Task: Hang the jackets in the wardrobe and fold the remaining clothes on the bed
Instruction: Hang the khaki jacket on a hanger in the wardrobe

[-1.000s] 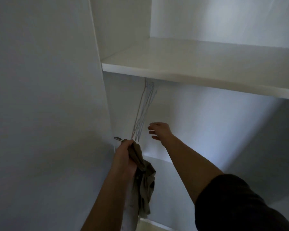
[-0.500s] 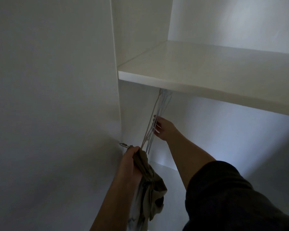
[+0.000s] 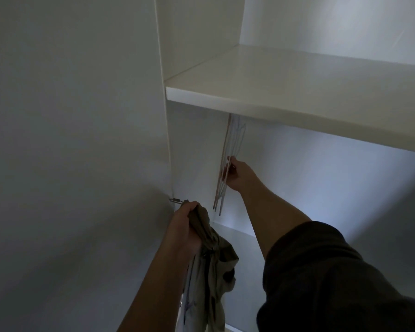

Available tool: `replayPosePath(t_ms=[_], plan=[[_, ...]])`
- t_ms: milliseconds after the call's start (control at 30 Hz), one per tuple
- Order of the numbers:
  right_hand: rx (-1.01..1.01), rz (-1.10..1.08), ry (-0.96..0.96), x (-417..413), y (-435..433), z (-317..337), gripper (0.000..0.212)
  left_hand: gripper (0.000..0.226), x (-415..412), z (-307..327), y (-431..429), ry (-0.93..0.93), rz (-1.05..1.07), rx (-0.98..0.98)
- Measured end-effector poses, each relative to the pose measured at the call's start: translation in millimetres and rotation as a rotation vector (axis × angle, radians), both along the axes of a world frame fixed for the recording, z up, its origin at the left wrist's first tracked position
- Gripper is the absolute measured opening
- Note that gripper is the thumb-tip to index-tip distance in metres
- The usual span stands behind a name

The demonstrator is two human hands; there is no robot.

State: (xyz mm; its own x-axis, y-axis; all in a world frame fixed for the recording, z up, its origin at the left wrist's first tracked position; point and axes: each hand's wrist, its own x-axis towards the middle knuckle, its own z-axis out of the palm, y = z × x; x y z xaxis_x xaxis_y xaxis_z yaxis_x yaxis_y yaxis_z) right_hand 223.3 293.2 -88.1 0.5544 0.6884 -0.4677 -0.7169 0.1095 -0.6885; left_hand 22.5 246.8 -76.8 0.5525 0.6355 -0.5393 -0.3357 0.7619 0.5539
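So, left hand (image 3: 186,227): grips bunched jacket (image 3: 216,257).
right hand (image 3: 238,174): at hangers (image 3: 227,149), grip unclear.
hangers: separate just one, unhook upward.

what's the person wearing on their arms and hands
No gloves on the left hand or right hand; no rings or watch visible. A dark sleeve covers the right upper arm; the left forearm is uncovered.
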Motion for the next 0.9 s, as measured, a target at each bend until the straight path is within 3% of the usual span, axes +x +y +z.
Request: replayPosePath(t_ms=[233, 467, 900], plan=[[-0.294, 0.125, -0.429, 6.5, -5.4, 6.5, 0.015, 0.018, -1.1, -1.5, -0.2, 0.004, -0.005, 0.033], [-0.407, 0.027, -0.823, 12.3, -28.7, -2.7, 0.025, 0.019, 3.3, 0.9, 0.0, 0.028, -0.029, 0.057], [-0.406, -0.143, -0.822, 17.7, -94.9, 30.7, 0.025, 0.011, 10.4, -2.4, -23.7, 0.015, -0.129, 0.089]])
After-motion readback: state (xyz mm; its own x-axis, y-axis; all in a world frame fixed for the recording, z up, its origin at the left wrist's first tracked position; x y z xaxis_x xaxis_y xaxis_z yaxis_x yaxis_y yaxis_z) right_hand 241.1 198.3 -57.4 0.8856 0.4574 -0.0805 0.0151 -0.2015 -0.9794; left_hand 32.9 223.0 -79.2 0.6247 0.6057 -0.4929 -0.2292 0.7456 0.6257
